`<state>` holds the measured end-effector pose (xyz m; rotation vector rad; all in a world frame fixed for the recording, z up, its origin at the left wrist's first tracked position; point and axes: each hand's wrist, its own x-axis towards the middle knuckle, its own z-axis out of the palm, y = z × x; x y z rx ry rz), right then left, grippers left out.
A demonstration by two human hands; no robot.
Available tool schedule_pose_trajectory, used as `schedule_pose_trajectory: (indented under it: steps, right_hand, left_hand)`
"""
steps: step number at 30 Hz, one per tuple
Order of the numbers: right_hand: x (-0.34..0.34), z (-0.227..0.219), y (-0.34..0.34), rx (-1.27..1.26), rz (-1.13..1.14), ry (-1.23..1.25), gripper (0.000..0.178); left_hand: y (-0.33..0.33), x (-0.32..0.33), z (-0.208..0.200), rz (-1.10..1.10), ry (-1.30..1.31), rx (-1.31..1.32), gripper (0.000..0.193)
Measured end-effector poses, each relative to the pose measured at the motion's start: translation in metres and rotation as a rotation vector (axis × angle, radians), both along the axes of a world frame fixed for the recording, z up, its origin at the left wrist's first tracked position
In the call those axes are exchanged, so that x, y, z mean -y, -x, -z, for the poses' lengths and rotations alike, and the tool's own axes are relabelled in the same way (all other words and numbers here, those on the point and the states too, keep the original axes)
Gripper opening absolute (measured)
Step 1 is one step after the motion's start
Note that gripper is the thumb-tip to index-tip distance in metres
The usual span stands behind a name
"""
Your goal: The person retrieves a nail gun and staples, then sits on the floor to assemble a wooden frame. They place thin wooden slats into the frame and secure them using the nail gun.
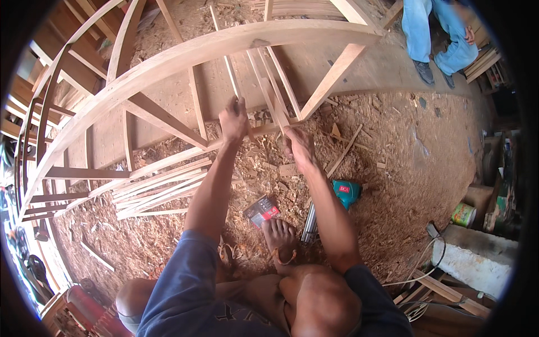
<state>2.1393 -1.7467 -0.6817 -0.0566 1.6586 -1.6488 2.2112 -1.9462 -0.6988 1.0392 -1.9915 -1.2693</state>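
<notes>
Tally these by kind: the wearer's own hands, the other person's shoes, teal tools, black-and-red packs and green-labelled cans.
Left hand and right hand: 2
Dark shoes: 2
Teal tool: 1
Black-and-red pack: 1
Green-labelled can: 1
Total: 7

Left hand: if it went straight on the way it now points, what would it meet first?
The left hand would probably meet the upper curved wooden beam first, though depth is unclear.
</notes>
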Motion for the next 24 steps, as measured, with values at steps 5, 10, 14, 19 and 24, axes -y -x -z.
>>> schedule_pose_trajectory:
  steps: [5, 10, 14, 19, 24]
  right_hand:
    - [0.004, -0.017, -0.007, 0.011, 0.034, 0.072, 0.02]
    - [-0.024, -0.084, -0.009, -0.133, 0.008, 0.076, 0.018]
    - [-0.045, -0.106, -0.023, -0.227, -0.082, -0.007, 0.023]
    - [-0.022, -0.056, -0.043, -0.079, -0.056, 0.016, 0.025]
    - [0.01, -0.014, -0.038, -0.028, -0.078, 0.019, 0.023]
  left_hand:
    - [-0.001, -0.001, -0.007, 0.035, 0.063, 0.053, 0.045]
    - [0.002, -0.003, -0.005, 0.009, 0.06, 0.057, 0.042]
    - [0.005, 0.005, 0.006, -0.009, 0.007, 0.015, 0.041]
    - [0.006, 0.019, 0.013, 0.016, -0.157, 0.106, 0.044]
    - [0.005, 0.019, 0.01, 0.042, -0.351, 0.042, 0.045]
